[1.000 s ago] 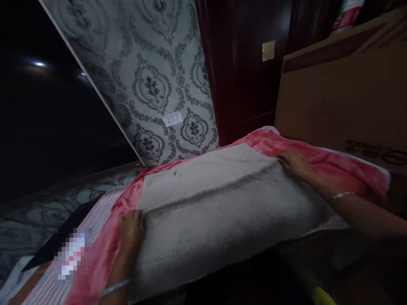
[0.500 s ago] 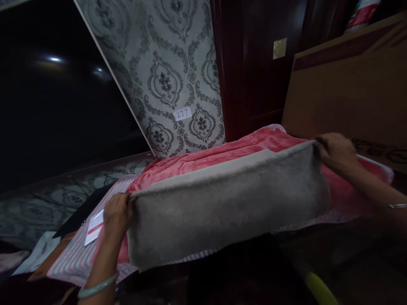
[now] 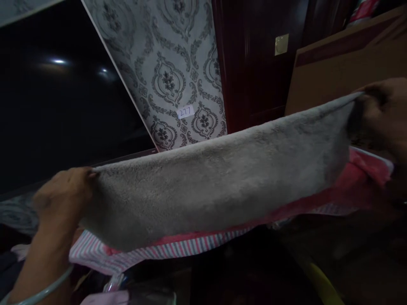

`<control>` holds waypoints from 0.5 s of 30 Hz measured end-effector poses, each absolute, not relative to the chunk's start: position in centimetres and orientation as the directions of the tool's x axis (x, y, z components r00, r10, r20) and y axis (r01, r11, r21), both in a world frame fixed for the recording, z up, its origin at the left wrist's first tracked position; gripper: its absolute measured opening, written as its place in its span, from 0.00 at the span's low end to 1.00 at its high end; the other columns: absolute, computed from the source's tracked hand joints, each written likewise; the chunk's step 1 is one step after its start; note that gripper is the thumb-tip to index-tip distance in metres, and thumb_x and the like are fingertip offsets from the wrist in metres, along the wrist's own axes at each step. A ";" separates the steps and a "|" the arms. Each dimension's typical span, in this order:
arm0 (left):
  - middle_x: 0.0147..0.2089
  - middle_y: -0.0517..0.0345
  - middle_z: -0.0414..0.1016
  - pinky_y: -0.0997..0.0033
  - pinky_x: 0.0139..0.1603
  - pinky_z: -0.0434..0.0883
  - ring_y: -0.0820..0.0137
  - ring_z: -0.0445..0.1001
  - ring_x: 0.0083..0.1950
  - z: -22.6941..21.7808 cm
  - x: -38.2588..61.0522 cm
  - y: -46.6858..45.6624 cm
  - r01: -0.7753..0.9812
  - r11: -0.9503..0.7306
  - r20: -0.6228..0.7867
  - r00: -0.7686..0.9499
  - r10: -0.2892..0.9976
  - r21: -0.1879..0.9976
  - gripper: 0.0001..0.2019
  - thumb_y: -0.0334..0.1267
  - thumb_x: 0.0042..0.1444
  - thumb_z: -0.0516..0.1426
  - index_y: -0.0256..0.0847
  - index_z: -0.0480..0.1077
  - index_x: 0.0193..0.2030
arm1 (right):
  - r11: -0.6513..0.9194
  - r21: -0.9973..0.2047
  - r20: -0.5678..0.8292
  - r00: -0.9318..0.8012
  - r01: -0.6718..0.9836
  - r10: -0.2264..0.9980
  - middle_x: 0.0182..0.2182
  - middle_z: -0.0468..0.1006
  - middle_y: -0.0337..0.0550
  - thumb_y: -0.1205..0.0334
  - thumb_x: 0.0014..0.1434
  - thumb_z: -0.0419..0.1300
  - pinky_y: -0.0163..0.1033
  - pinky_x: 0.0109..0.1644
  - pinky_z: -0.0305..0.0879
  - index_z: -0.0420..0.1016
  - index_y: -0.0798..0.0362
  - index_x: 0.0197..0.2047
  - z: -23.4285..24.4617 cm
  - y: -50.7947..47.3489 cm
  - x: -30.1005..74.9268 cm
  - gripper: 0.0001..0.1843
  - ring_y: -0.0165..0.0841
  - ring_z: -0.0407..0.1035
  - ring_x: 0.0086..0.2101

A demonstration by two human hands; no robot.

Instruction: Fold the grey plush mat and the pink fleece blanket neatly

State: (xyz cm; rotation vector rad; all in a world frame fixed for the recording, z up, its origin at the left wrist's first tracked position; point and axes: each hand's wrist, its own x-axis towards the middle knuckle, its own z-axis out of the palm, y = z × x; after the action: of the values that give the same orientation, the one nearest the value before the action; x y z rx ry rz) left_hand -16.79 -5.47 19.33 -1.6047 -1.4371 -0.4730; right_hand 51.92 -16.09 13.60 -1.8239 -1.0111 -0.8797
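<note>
A grey fleecy towel (image 3: 216, 178) is stretched out between my two hands, lifted clear above the pile. My left hand (image 3: 62, 199) is closed on its left corner; a pale bangle sits on that wrist. My right hand (image 3: 383, 114) pinches the right corner, higher up near the frame's edge. Below the grey towel lies a pink fleecy cloth (image 3: 359, 178) on a pink and grey striped cloth (image 3: 165, 252).
Patterned grey wallpaper (image 3: 178, 63) with a small label reading 277 (image 3: 185, 112) stands behind. A dark wooden door (image 3: 254, 63) is at the back, a large cardboard box (image 3: 333, 72) to the right, a black panel (image 3: 57, 93) to the left.
Both hands have taken the grey towel by its far corners and lifted it up off the pink cloth toward me; it now hangs spread between them.
</note>
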 end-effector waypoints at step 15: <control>0.64 0.35 0.68 0.49 0.58 0.65 0.49 0.65 0.64 13.3 -7.6 12.8 0.920 -0.073 0.399 0.238 0.886 -0.386 0.25 0.32 0.64 0.48 0.35 0.62 0.68 | -0.321 -0.312 0.462 0.438 0.894 0.771 0.66 0.61 0.68 0.63 0.69 0.52 0.53 0.59 0.56 0.60 0.63 0.69 10.6 3.7 49.2 0.28 0.48 0.57 0.61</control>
State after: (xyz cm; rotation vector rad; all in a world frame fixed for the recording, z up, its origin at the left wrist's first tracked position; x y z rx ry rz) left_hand -7.62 12.77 13.29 -1.9538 -1.6465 -0.0780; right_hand 49.16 3.65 10.58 -2.1707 -1.3962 -0.3104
